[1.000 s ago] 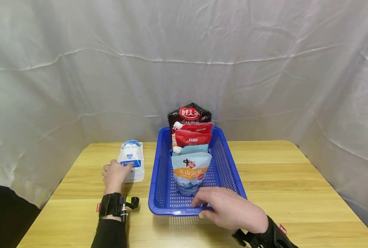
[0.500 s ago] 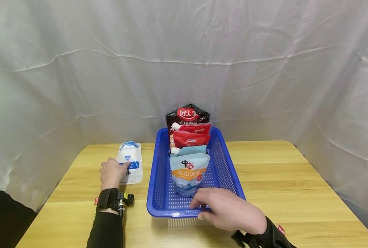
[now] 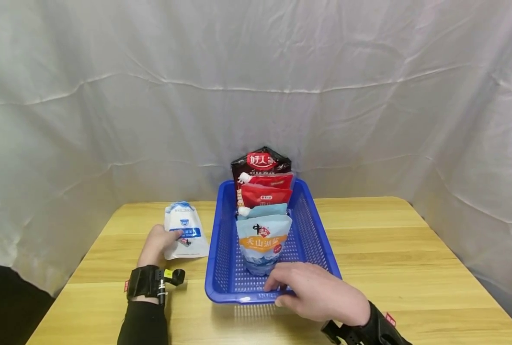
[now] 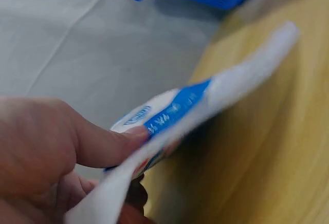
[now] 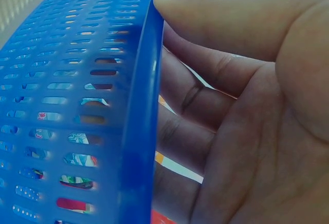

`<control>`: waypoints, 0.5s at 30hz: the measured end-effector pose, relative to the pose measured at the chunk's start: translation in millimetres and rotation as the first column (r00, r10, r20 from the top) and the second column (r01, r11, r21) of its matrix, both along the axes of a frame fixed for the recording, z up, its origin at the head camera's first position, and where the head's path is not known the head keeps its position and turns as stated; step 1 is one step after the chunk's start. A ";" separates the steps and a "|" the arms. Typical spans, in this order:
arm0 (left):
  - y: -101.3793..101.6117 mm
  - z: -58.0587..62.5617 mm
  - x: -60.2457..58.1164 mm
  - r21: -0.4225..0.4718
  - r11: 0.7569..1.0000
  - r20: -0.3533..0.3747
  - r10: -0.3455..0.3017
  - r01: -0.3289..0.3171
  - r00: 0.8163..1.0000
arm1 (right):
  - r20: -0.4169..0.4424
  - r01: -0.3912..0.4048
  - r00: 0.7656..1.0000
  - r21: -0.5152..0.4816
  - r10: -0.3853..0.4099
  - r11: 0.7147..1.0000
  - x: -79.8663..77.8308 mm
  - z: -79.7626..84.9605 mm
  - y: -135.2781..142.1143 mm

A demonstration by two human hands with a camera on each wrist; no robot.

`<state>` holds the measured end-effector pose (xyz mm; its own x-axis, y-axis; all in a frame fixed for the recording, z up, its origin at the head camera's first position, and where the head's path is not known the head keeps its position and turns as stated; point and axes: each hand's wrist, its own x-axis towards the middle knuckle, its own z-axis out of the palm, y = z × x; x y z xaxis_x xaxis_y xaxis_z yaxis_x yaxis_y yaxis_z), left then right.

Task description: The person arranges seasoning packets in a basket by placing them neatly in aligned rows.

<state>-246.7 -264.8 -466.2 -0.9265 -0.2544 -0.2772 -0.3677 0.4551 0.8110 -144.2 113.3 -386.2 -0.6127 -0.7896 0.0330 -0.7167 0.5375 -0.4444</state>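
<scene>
My left hand (image 3: 156, 243) pinches the left side of a white-and-blue salt pouch (image 3: 193, 245). In the left wrist view the thumb lies on the printed face and the other fingers are behind the bent pouch (image 4: 175, 112). At the front of a blue plastic basket (image 3: 223, 297), my right hand (image 3: 322, 290) holds the rim. Its thumb is outside the rim and its fingers reach inside, as the right wrist view shows beside the perforated basket wall (image 5: 110, 136). A light-blue salt pouch (image 3: 262, 244) stands upright in the basket, just beyond those fingers.
Behind the light-blue pouch stand a spouted blue pouch (image 3: 266, 210), two red pouches (image 3: 266, 194) and a tall black packet (image 3: 262, 165) in a row. The wooden table (image 3: 389, 249) ends at a grey cloth curtain (image 3: 174, 120).
My left hand has taken hold of the white-and-blue pouch, which has turned and lifted at one side, its lower end swinging right. The right hand stays at the basket rim.
</scene>
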 end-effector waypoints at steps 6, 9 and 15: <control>0.8 13.0 4.0 -0.120 0.993 -0.065 -0.011 0.003 0.998 | 0.007 0.004 1.000 0.004 -0.004 1.000 -0.1 2.2 0.7; 3.8 17.1 6.3 -0.162 0.987 -0.087 -0.012 -0.002 0.996 | 0.013 0.006 1.000 0.001 -0.006 1.000 0.7 2.3 0.6; 11.4 23.7 12.6 -0.193 0.979 -0.170 0.027 -0.060 0.985 | 0.008 0.004 1.000 -0.001 -0.004 1.000 0.8 0.5 -0.1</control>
